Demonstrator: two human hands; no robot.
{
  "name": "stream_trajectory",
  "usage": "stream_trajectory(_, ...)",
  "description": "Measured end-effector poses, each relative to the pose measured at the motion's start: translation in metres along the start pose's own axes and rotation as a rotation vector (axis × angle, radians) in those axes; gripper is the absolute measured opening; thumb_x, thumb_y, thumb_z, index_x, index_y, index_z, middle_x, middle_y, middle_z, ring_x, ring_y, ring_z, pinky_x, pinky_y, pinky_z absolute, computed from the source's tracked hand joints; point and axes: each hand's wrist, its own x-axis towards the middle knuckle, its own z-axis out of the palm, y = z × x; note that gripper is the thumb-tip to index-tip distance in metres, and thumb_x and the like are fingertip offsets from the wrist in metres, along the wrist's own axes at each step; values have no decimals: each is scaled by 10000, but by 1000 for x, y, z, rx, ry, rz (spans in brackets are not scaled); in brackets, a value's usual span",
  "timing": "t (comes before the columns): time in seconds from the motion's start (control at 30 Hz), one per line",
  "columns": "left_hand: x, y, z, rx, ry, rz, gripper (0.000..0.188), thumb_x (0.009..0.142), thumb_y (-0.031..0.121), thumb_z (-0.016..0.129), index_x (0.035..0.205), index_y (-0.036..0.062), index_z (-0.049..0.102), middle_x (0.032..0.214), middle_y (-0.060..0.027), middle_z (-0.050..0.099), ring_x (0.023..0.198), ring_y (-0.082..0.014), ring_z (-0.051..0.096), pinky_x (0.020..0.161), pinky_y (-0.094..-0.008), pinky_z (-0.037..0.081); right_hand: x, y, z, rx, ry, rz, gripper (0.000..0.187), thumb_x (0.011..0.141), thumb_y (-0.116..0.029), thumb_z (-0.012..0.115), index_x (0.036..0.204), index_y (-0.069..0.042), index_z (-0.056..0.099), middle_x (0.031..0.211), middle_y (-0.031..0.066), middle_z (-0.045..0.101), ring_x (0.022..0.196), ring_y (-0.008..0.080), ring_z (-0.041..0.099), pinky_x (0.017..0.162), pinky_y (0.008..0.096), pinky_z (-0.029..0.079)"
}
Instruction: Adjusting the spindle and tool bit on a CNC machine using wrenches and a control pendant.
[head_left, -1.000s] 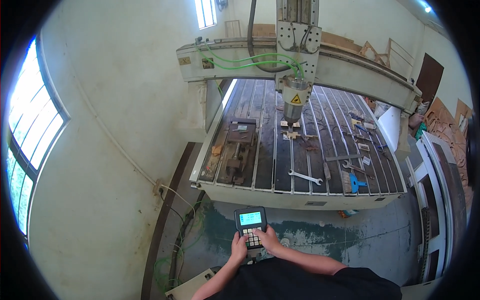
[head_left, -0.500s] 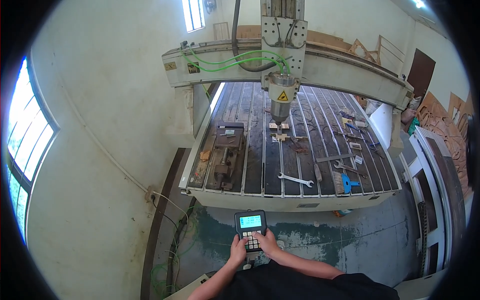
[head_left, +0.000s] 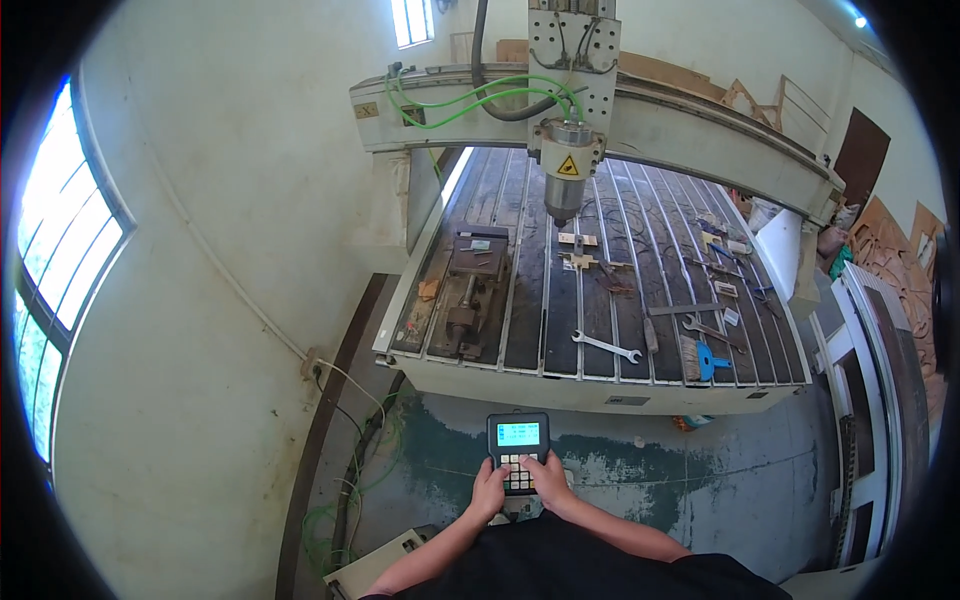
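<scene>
I hold a black handheld controller (head_left: pixel 517 416) with a lit blue-white screen and pale keys low in front of me. My left hand (head_left: pixel 488 490) grips its left side, thumb at the keypad's edge. My right hand (head_left: pixel 548 482) clasps the right side with its thumb over the keys. Ahead, a router spindle (head_left: pixel 566 165) with a yellow warning sign hangs from the gantry (head_left: pixel 700 115). Its tip is above the slotted bed (head_left: pixel 525 330), left of a small brass-coloured clamp piece (head_left: pixel 578 262).
On the bed lie a rusty vise (head_left: pixel 470 290), an open-end wrench (head_left: pixel 606 347), a blue-handled brush (head_left: pixel 710 362) and several small tools at the right. Green hoses (head_left: pixel 470 100) loop along the gantry. Cables (head_left: pixel 350 500) run over the floor at left; pale metal frames (head_left: pixel 860 350) stand at right.
The spindle has shifted left along the gantry relative to the bed and the brass-coloured piece. My view has turned slightly. Both hands keep hold of the controller.
</scene>
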Motion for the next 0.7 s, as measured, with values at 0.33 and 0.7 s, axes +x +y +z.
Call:
stream_trajectory(0.33,-10,17,-1,79,-19,-12,499,801,230,489,1157,-109,406,1018,-207,565,952,-239,544,818,-309,416,-4,-3,5,4,8,-15,222,810,-117,575,989,-13,497,874,54,588,762,118,580,685,269,476)
stream_trajectory(0.7,-6,12,2,-6,18,-32,495,800,220,492,1162,-106,408,1028,-195,563,957,-226,539,824,-299,413,2,-1,3,0,-1,7,236,809,-99,575,1006,-5,486,889,61,579,782,118,576,697,265,473)
